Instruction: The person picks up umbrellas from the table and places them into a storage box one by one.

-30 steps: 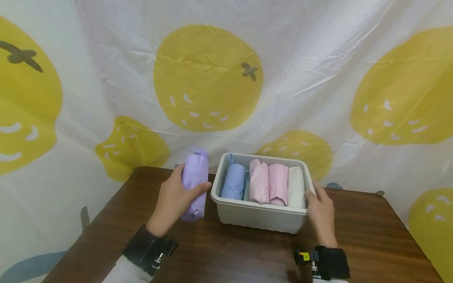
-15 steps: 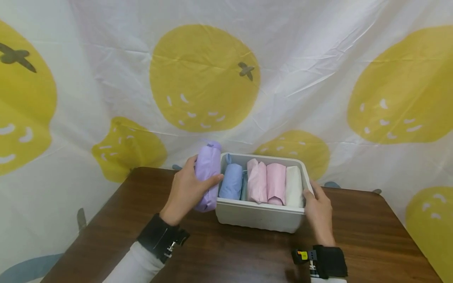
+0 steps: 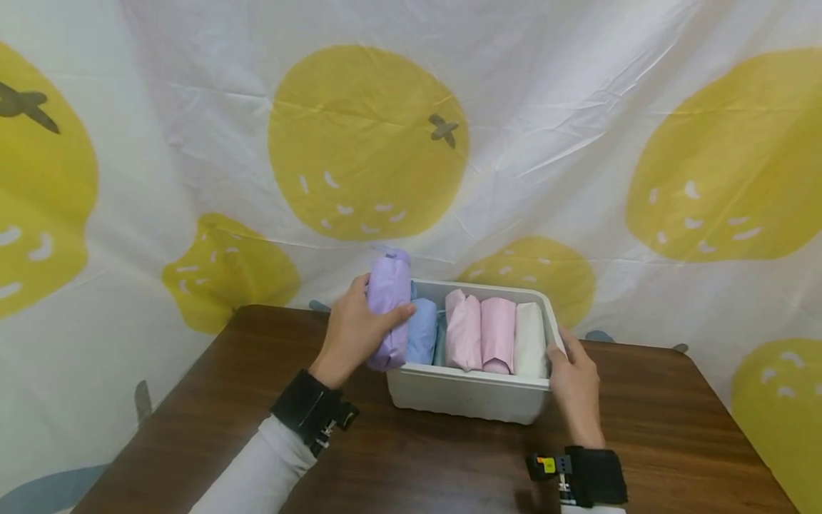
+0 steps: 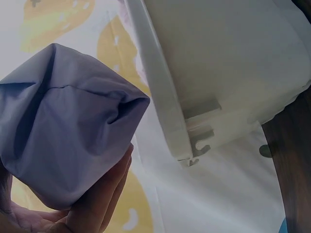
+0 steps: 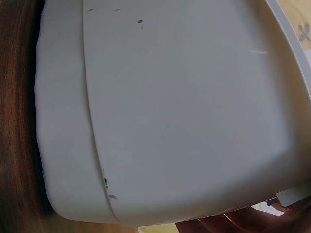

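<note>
My left hand [image 3: 355, 330] grips a rolled purple fabric bundle [image 3: 389, 291], tilted with its top leaning away. The bundle is held just above the left end of a pale grey plastic box [image 3: 469, 397]. In the left wrist view, the creased end of the purple bundle [image 4: 73, 131] shows apart from the box's rim. A blue roll [image 3: 422, 332], partly covered by the purple one, stands inside at the left. To its right are a sliver of teal, two pink rolls [image 3: 497, 328] and a white roll [image 3: 529, 339]. My right hand [image 3: 576, 385] holds the box's right end by the rim.
The box stands on a dark brown wooden table [image 3: 443, 464]. Behind the table hangs a white cloth [image 3: 526, 143] printed with large yellow lemons. Black straps with small devices sit on both wrists.
My left hand has carried the purple bundle right and slightly up, from beside the box to over its left edge. The right hand keeps its hold, and the box stays in place.
</note>
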A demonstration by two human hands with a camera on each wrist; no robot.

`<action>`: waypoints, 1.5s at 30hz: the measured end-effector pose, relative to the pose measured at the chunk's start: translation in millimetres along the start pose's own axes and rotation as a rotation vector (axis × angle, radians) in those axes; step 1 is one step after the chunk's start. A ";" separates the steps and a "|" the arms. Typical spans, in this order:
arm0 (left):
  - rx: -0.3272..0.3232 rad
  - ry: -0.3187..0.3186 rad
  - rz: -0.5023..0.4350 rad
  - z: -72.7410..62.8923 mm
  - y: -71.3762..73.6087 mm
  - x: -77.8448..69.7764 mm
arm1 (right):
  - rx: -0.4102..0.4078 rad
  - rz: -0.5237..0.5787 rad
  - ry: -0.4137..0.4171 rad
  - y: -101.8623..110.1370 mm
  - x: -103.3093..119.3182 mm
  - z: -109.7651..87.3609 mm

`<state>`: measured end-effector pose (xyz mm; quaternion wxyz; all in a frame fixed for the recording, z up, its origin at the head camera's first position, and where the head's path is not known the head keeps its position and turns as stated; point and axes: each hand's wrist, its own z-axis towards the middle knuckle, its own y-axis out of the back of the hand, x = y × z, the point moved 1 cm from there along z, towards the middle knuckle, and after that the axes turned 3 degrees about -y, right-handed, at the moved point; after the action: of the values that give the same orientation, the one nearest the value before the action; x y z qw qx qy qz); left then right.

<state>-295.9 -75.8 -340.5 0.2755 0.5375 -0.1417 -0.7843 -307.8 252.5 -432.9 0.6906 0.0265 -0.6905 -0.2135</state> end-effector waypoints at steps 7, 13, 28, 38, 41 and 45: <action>0.000 0.031 0.009 4.4 -3.6 3.2 | -0.013 0.003 0.013 -0.3 0.7 -0.4; -0.003 0.046 0.000 8.4 -7.8 3.3 | -0.011 0.004 0.009 1.3 0.4 -0.3; 0.011 0.043 -0.001 16.9 -22.2 -0.6 | -0.011 0.003 -0.002 1.3 1.0 -1.3; -0.001 0.004 0.013 19.1 -31.1 2.0 | -0.015 0.003 -0.005 0.1 1.5 -2.4; 0.005 0.001 0.014 20.0 -34.0 4.0 | -0.018 0.005 0.000 -0.3 1.9 -2.6; 0.016 0.003 0.024 18.9 -37.9 7.7 | -0.015 0.000 0.003 -1.5 2.7 -3.0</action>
<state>-326.0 -51.1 -358.8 0.2807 0.5391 -0.1539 -0.7790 -305.4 249.4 -431.0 0.6918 0.0219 -0.6878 -0.2187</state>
